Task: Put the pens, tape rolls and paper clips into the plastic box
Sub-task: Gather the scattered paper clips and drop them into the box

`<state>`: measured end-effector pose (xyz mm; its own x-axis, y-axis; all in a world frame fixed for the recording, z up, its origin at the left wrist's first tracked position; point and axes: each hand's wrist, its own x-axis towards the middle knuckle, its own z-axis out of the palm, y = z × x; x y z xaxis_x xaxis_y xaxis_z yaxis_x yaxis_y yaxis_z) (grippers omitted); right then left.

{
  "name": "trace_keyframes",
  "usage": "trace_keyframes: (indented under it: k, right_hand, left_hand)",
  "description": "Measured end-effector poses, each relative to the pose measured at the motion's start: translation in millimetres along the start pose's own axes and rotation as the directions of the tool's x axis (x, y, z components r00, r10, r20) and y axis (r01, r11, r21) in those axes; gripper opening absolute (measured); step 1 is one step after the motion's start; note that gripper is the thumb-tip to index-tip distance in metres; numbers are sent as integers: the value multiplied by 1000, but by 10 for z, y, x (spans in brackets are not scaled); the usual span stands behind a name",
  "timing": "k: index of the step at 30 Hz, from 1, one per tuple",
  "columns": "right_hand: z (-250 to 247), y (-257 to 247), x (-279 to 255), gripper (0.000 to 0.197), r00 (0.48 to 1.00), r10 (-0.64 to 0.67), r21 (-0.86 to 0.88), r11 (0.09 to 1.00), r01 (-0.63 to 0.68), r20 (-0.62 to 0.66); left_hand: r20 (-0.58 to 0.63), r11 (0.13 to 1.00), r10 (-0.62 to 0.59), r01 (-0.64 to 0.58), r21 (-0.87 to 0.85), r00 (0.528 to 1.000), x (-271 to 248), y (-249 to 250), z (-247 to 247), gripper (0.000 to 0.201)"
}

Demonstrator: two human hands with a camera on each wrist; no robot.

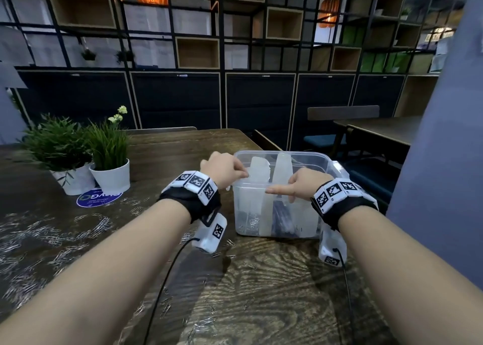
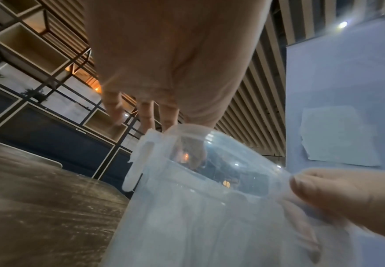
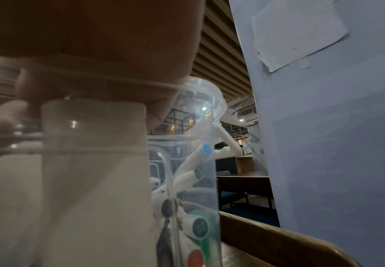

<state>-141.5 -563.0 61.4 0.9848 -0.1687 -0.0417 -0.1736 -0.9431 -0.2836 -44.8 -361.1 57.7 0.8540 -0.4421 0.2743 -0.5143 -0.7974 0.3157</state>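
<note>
2 hands are working at the near rim of the plastic box [image 1: 300,159]: the left hand [image 1: 222,168] is pinching a frosted divider [image 1: 258,170] inside it, while the right hand [image 1: 300,182] is lying along the rim with forefinger straight, holding nothing I can see. Steadying the box while seating that divider seems wise. Pens [image 3: 198,159] are showing inside the box, many paper clips [image 1: 99,225] are lying left of it, and tape rolls are not making themselves out.
</note>
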Motion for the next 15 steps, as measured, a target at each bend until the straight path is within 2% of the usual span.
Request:
trace_keyframes:
  k: [4,9,12,15]
  right_hand:
    - [-2,1,17,73,1000,-7,2,1000,7,17]
    - [-24,-15,25,70,999,-20,9,1000,19,39]
    - [-21,-11,21,70,1000,-16,9,1000,16,23]
    - [-22,-11,13,71,1000,-6,12,1000,6,20]
  left_hand:
    - [107,997,-27,34,-65,994,0,3,8,41]
    - [24,971,-77,81,-226,997,-62,-230,-37,62]
    - [32,924,-140,142,-354,990,-148,-401,-57,63]
    - [77,919,-221,234,-317,972,-281,-619,-30,61]
